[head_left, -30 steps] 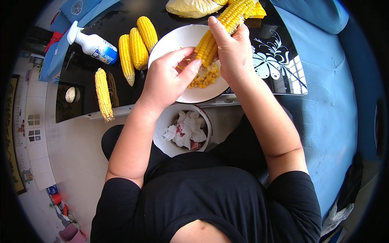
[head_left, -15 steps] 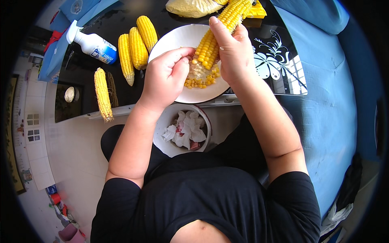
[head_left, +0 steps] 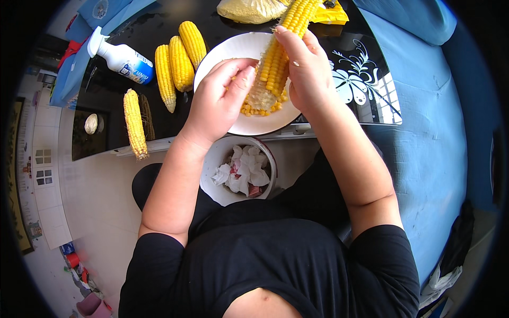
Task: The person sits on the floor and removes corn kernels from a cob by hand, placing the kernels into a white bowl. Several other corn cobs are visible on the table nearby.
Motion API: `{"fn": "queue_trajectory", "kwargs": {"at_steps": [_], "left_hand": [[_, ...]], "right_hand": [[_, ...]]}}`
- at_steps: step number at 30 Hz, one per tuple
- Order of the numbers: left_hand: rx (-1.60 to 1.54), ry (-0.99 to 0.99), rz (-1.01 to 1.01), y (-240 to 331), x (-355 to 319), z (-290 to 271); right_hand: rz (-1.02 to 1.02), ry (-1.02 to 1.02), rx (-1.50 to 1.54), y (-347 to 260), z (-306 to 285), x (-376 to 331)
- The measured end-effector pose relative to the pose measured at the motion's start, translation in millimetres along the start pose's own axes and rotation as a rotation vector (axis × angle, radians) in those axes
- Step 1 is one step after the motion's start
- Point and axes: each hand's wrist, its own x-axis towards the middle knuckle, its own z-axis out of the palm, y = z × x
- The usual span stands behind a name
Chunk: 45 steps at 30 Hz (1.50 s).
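Gripping a part-stripped cob (head_left: 275,63) above a plate (head_left: 254,125) of kernels (head_left: 255,112) with the wrapped right hand (head_left: 308,74); curling the left hand (head_left: 225,90) partway alongside, cannot tell if grasping anything. Visible farther left: three full cobs (head_left: 181,64), a bottle (head_left: 126,59).

Interior of a home, apparently a living room. The setting is indicated by a blue padded sofa (head_left: 424,106) beside a glossy black worktop (head_left: 154,24) with a white floral motif (head_left: 350,87), and by a household waste bin (head_left: 212,161) on the pale floor (head_left: 101,185).
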Motion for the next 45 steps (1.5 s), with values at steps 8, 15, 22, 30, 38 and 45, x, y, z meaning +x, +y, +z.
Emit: {"fn": "queue_trajectory", "kwargs": {"at_steps": [8, 15, 22, 30, 38, 45], "left_hand": [[0.101, -0.052, 0.027, 11.6, -2.8, 6.5], [0.343, -0.035, 0.196, 12.2, -1.9, 7.4], [0.477, -0.048, 0.250, 11.9, 0.1, 8.4], [0.440, -0.068, 0.259, 15.0, 3.4, 8.9], [0.431, -0.063, 0.239, 13.0, 3.5, 12.4], [0.057, -0.090, 0.182, 9.0, 2.1, 7.7]], "right_hand": [[0.022, -0.015, 0.014, 6.6, 3.3, -2.7], [0.000, 0.019, 0.017, 11.6, 5.3, -4.2], [-0.022, 0.022, 0.075, 13.6, 4.9, -1.0], [-0.052, 0.010, 0.086, 10.6, 3.2, -0.3], [-0.046, 0.027, 0.091, 9.6, 1.8, 0.2], [0.030, 0.068, 0.101, -2.6, 6.2, -2.6]]}}
